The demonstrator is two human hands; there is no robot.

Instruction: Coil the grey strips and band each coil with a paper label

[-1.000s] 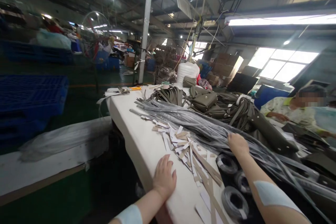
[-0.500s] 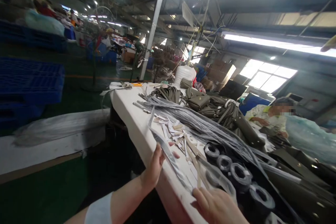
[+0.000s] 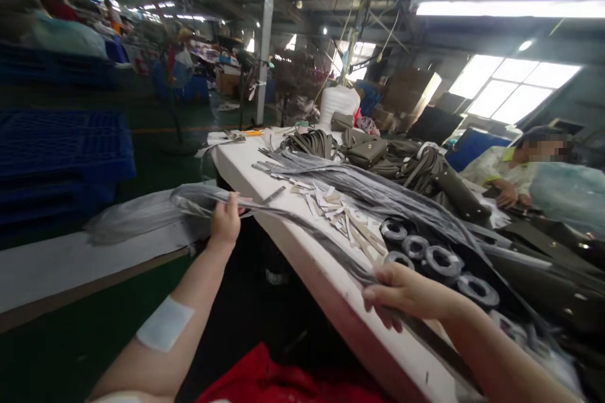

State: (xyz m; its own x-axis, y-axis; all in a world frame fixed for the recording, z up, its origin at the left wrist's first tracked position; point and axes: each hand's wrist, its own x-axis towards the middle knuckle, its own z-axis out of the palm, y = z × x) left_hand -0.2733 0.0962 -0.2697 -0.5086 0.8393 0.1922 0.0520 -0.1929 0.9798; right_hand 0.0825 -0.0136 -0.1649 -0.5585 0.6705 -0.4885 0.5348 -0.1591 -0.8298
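Observation:
A long dark grey strap with a filmy plastic sheen (image 3: pixel 321 236) stretches between my two hands above the table's near edge. My left hand (image 3: pixel 227 217) is closed on it, out past the edge, and the strap loops back beyond the fingers. My right hand (image 3: pixel 401 293) grips the same strap farther along, over the table's front part. From there its dark length runs on beneath my right forearm. Past the strap lies a scatter of cut white and tan strips (image 3: pixel 343 217). Behind them stretches a bundle of similar grey straps (image 3: pixel 359 182).
Several film-wrapped rolls (image 3: pixel 442 261) stand on the white table (image 3: pixel 246 170) beside my right hand. Olive bags (image 3: pixel 368 151) are piled behind. A person (image 3: pixel 501 179) works across the table. Blue pallets (image 3: pixel 61 145) and a plastic-wrapped bundle (image 3: pixel 137 217) are at the left.
My left hand has moved left and away, off the table's edge, drawing the strap out longer. My right hand has risen and moved farther over the table. The view has shifted.

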